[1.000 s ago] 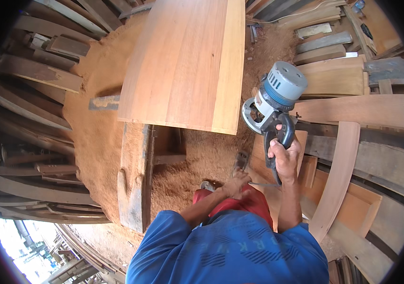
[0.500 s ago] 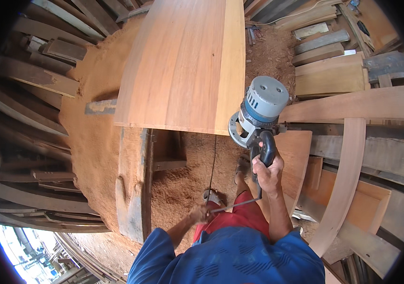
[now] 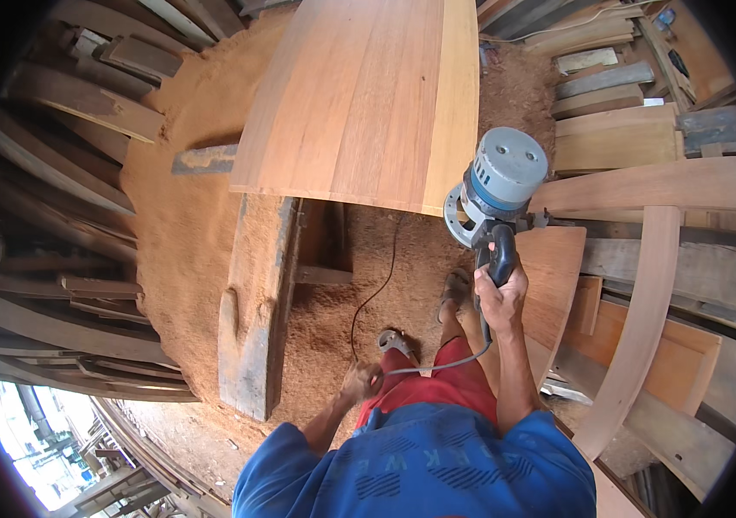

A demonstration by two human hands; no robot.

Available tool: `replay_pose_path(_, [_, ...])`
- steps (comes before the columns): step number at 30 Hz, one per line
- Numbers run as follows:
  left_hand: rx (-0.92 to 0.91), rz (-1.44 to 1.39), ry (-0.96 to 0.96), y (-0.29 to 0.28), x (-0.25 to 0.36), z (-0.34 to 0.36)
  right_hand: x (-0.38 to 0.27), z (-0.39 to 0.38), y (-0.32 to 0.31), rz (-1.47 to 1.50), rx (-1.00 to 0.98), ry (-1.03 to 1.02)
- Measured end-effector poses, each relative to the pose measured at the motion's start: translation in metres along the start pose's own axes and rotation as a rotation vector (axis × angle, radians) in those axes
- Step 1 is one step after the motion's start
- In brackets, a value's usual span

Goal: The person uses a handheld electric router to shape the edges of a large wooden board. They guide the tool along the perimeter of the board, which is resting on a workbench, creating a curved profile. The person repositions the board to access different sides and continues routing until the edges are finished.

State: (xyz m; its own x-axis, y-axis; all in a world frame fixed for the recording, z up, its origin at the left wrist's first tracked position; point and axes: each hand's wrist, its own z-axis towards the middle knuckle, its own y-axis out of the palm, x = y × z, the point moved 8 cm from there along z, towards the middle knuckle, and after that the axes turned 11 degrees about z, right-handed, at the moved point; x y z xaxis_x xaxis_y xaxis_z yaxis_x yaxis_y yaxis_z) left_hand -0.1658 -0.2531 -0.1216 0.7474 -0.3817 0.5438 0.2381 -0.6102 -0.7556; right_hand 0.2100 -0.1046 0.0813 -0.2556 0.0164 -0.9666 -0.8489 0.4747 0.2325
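Note:
My right hand (image 3: 503, 293) is closed round the black handle (image 3: 500, 250) of a grey router (image 3: 509, 164) with a blue band and round metal base, held beside the near right corner of a large planked wooden panel (image 3: 355, 104). My left hand (image 3: 361, 378) is closed on the power cord (image 3: 420, 369), low in front of my red shorts. The cord runs from the router across to this hand, and a thin dark length runs up under the panel's near edge.
A worn wooden bench beam (image 3: 251, 345) extends toward me from beneath the panel. Sawdust (image 3: 178, 233) covers the ground around it. Stacked boards (image 3: 75, 302) line the left, and planks (image 3: 653, 285) and loose sheets lie at the right. My sandalled feet stand below the router.
My left hand has moved left and down toward my body, drawing the cord across my front. The router has shifted slightly lower relative to the panel, still in my right hand.

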Motion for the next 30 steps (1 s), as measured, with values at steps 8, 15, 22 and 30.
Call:
replay_pose_path(8, [0.355,0.117,-0.004,-0.131,0.044,0.149,0.003,-0.011,-0.006,0.025,0.079,0.019])
replay_pose_path(15, [0.543,0.078,0.205,-0.253,0.118,0.255,-0.002,-0.016,-0.025,-0.071,0.059,-0.015])
replay_pose_path(22, [0.376,0.068,0.339,-0.241,0.154,0.318,0.023,-0.029,-0.025,-0.028,0.102,0.041])
replay_pose_path(30, [0.366,-0.012,0.43,-0.234,0.164,0.328,0.026,-0.043,-0.017,-0.028,0.107,0.024])
